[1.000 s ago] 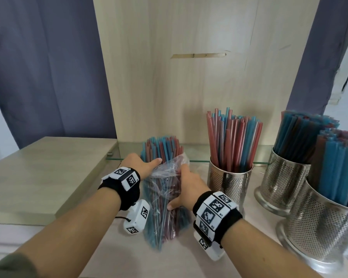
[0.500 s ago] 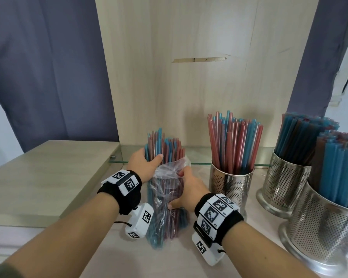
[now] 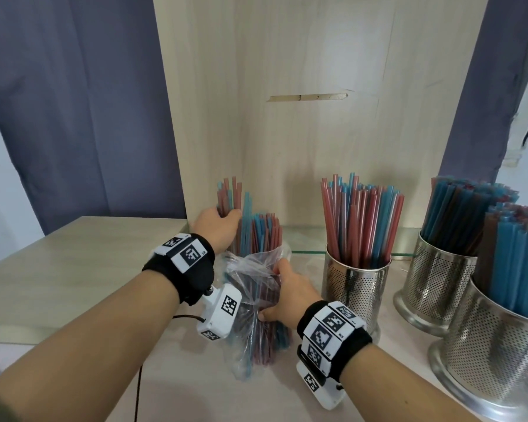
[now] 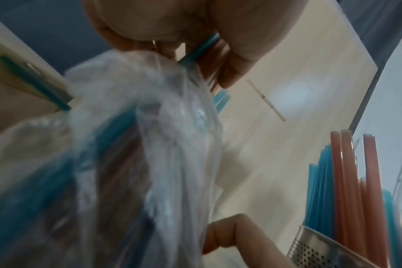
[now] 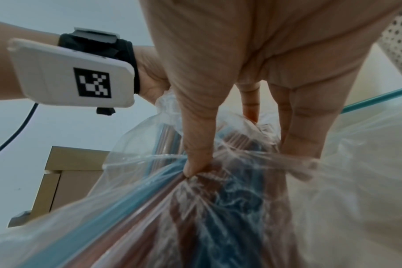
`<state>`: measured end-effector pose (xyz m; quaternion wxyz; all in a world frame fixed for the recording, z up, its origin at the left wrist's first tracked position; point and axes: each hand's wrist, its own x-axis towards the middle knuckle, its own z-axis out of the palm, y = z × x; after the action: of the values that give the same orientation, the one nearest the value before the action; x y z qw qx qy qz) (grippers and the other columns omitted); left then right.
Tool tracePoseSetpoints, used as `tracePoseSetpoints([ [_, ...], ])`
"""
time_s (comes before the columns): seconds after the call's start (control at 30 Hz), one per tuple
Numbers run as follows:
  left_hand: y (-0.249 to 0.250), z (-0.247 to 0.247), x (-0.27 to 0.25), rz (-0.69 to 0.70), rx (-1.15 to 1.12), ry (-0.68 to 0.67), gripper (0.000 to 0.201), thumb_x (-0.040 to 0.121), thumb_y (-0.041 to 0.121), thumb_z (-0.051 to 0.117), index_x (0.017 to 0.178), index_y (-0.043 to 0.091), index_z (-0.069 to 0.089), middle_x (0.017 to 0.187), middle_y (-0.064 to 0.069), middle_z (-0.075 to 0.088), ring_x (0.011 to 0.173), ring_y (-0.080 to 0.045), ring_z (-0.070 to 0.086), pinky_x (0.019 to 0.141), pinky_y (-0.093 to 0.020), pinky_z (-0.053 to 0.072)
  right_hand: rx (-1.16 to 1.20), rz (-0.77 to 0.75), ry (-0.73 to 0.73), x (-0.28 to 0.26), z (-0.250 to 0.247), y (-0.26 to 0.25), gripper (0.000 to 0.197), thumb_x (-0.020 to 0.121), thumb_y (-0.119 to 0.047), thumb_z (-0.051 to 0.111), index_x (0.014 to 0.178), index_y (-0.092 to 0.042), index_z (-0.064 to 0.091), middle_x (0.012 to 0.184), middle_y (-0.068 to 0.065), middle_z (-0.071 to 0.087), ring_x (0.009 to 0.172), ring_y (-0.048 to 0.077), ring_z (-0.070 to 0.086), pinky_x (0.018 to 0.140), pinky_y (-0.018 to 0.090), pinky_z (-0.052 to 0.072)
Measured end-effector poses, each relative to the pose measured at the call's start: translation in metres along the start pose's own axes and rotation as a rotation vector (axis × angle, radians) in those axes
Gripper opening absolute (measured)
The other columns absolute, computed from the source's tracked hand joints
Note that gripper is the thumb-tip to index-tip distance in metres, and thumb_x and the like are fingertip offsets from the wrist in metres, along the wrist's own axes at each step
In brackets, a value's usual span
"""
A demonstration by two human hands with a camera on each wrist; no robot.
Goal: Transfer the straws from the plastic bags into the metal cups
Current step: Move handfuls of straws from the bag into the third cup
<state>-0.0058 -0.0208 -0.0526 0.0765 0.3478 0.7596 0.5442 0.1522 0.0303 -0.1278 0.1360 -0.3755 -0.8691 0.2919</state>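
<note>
Pale wooden back panel [image 3: 317, 132] with a horizontal slot [image 3: 308, 96], flanked by dark blue curtains [image 3: 73, 102]. Light wood tabletop [image 3: 73, 254]; glass shelf [image 3: 305, 242] behind. Soft daylight.

Three metal cups [image 3: 356, 287], one plastic bag [image 3: 253, 303], two hands [image 3: 218, 226]; straws [image 3: 360, 220] uncountable.

Café or drinks-shop counter: perforated metal cups [image 3: 355, 287] of straws [image 3: 360, 217], glass shelf [image 3: 305, 239], wooden panel [image 3: 317, 132].

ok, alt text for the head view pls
A left hand grips a few straws raised from a plastic bag that the right hand holds upright. Three perforated metal cups of straws stand to the right.
</note>
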Motion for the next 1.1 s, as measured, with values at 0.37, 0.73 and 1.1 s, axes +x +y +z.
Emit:
tracePoseSetpoints([
  [0.37, 0.011, -0.005, 0.003, -0.010, -0.209, 0.016, 0.017, 0.101, 0.022, 0.044, 0.107, 0.011, 0.055, 0.101, -0.002, 0.069, 0.092, -0.016, 0.067, 0.071, -0.019, 0.040, 0.017, -0.003, -0.022, -0.003, -0.002, -0.001, 0.076, 0.066, -0.023, 0.090, 0.122, -0.023, 0.038, 0.120, 0.005, 0.061, 0.109, 0.025, 0.061, 0.093, 0.038, 0.052],
  [0.73, -0.022, 0.015, 0.010, -0.094, 0.246, -0.006, 0.058, 0.072, 0.046, 0.080, 0.111, 0.007, 0.065, 0.108, -0.010, 0.070, 0.097, -0.030, 0.066, 0.086, -0.039, 0.054, 0.037, -0.006, -0.021, -0.001, 0.001, 0.000, 0.080, 0.067, -0.022, 0.090, 0.125, -0.022, 0.035, 0.122, 0.007, 0.060, 0.110, 0.027, 0.060, 0.095, 0.040, 0.052],
  [1.1, -0.029, 0.019, 0.021, -0.168, 0.111, 0.183, 0.055, 0.086, 0.023, 0.067, 0.129, 0.001, 0.042, 0.114, -0.018, 0.060, 0.094, -0.034, 0.058, 0.079, -0.038, 0.047, 0.053, 0.002, -0.041, 0.001, 0.002, 0.002, 0.087, 0.069, -0.020, 0.088, 0.132, -0.023, 0.030, 0.121, 0.007, 0.062, 0.109, 0.027, 0.063, 0.093, 0.040, 0.054],
])
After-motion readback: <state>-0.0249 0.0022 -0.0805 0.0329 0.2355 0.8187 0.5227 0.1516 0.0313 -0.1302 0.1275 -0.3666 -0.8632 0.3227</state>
